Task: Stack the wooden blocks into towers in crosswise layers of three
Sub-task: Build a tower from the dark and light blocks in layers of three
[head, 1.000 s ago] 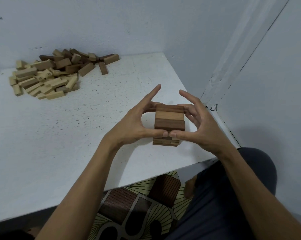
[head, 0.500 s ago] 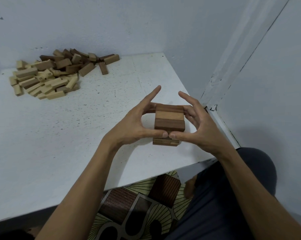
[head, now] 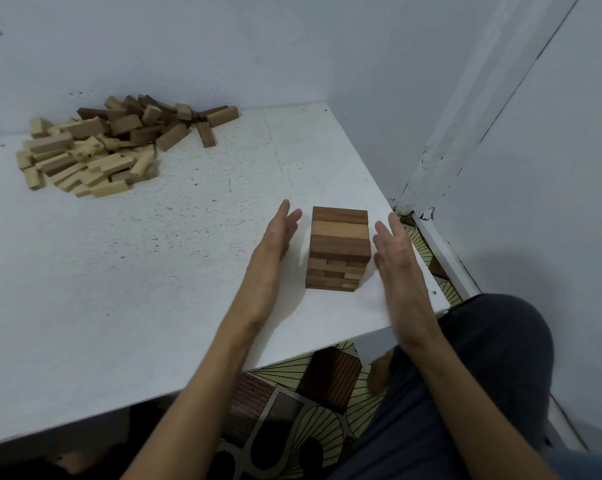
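One tower stands several crosswise layers high near the table's right edge, its top layer full with three blocks. The left hand and right hand flank it, fingers straight, just beside its sides, holding nothing. Much is left, I judge: a large pile of loose blocks lies at the far left corner

Tower on table, btwn L hand and R hand. L hand apart from it; R hand just beside. Loose block pile well beyond L hand, far-left, against rear wall.
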Demonstrator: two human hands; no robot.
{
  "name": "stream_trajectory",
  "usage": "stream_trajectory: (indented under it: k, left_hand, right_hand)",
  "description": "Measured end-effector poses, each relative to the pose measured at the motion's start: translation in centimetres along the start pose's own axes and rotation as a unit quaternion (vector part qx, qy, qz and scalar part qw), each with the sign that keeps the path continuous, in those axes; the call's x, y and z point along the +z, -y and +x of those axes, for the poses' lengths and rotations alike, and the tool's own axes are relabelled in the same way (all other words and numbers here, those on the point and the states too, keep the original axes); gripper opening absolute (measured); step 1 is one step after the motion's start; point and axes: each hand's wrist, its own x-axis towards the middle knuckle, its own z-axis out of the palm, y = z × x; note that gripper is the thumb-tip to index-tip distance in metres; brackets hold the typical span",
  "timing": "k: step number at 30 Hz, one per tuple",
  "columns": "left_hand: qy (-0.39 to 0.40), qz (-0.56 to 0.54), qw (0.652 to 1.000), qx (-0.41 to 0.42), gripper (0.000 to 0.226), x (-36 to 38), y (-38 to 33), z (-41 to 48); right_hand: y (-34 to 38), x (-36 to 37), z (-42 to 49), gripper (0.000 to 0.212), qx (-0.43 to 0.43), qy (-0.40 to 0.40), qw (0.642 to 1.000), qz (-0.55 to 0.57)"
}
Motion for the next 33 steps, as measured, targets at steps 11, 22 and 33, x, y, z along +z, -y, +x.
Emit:
stream_trajectory:
  k: [11, 22, 33]
  left_hand:
    - [-0.023, -0.085, 0.996, -0.026, 0.055, 4.1, -0.1, -1.1]
    - [-0.004, -0.077, 0.997, -0.016, 0.089, 4.2, 0.8, -0.8]
    - [-0.005, -0.072, 0.997, -0.010, 0.076, 4.1, 0.5, -1.0]
  right_hand:
    - [0.5, 4.3, -1.0, 0.091, 0.037, -0.049, 0.994, 0.093]
    - [0.6, 4.6, -1.0, 0.089, 0.033, -0.046, 0.993, 0.102]
    - [0.6, 4.7, -1.1, 0.091, 0.032, -0.050, 0.994, 0.089]
